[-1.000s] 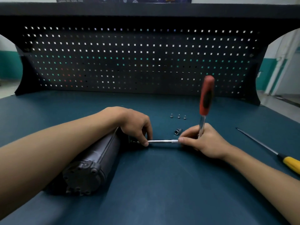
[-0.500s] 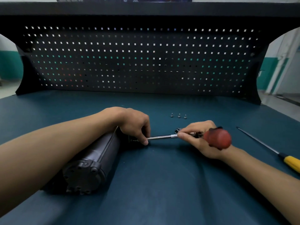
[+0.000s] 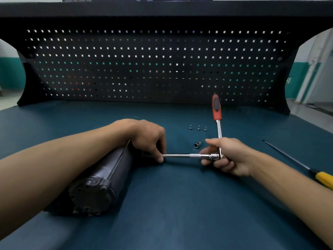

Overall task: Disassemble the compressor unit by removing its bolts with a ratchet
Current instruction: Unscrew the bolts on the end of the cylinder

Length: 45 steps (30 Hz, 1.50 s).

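We count three bolts (image 3: 198,128), one socket (image 3: 197,144) on worktop (image 3: 180,213). One black cylindrical compressor unit (image 3: 100,181) lies left; left hand (image 3: 149,136) fingers pinch chrome extension bar (image 3: 182,155), right hand (image 3: 228,156) grips red-handled ratchet (image 3: 217,112)

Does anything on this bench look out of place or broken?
Nothing stands out. Three bolts stand in a tidy row, a loose socket lies near them, and a yellow-handled screwdriver rests at the right. The compressor unit shows no visible damage. Left hand pinches the extension bar, right hand grips the ratchet.
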Each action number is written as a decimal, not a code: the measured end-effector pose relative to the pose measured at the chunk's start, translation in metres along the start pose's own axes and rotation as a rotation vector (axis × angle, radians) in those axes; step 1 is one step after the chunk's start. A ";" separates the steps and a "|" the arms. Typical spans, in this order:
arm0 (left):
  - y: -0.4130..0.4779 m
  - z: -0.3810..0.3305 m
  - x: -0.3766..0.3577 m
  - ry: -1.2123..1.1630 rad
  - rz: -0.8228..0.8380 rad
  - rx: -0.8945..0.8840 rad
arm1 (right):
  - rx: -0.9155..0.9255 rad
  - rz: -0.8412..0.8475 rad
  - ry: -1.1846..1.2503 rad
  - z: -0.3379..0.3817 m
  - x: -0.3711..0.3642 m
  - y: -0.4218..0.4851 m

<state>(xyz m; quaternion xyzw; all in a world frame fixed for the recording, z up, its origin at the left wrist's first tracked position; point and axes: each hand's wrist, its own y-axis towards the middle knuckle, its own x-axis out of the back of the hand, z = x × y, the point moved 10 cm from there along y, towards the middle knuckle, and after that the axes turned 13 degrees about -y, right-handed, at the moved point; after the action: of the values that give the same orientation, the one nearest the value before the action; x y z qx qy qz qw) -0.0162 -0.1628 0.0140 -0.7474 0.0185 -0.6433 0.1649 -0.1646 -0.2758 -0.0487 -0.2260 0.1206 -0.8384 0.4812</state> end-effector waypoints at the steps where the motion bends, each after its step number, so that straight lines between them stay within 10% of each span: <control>1: 0.000 0.000 0.000 -0.004 0.003 -0.001 | -0.047 0.040 0.050 -0.004 -0.003 -0.001; 13: -0.001 0.002 0.000 -0.039 0.011 0.032 | -0.151 0.192 0.213 -0.010 -0.015 -0.005; 21: -0.001 -0.001 -0.004 0.022 0.047 0.055 | 0.484 -0.295 -0.350 0.035 0.016 -0.010; 28: -0.001 -0.001 -0.004 0.045 0.047 0.058 | 0.900 -0.384 -0.705 0.060 0.010 -0.034; 37: -0.002 0.003 -0.002 -0.020 0.029 0.069 | 1.049 -0.523 -1.043 0.069 0.003 -0.049; 45: -0.001 0.001 -0.002 0.022 0.029 0.048 | 0.808 -0.334 -0.933 0.050 0.008 -0.018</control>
<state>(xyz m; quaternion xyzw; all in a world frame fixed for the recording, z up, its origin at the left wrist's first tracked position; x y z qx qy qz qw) -0.0159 -0.1609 0.0120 -0.7357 0.0157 -0.6492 0.1921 -0.1567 -0.2728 0.0044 -0.3835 -0.4641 -0.6950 0.3932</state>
